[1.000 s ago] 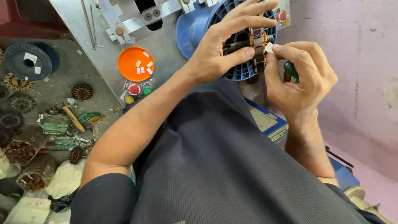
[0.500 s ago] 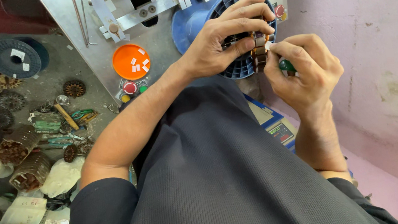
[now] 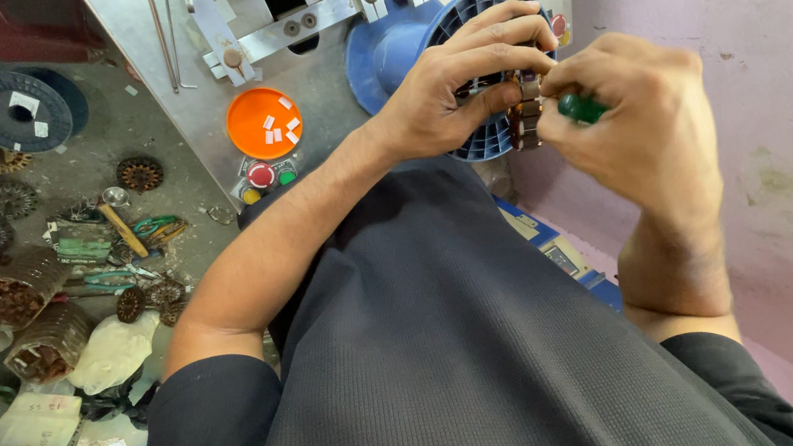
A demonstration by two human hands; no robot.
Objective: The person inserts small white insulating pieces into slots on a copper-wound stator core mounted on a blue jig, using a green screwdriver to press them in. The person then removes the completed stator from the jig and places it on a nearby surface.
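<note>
Our left hand grips the small wound motor core; our right hand, clutching a green-handled tool, works its slots, needing steady, careful pressure.

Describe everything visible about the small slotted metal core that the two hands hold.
The small slotted metal core is a short brown-and-grey stack of plates with copper-coloured winding in its slots. It stands upright in front of the blue plastic spool. The left hand pinches it; the right hand, with a green-handled tool, touches its side.

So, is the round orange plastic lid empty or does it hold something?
Not empty: the round orange plastic lid holds several small white paper pieces, lying scattered across its inside.
</note>
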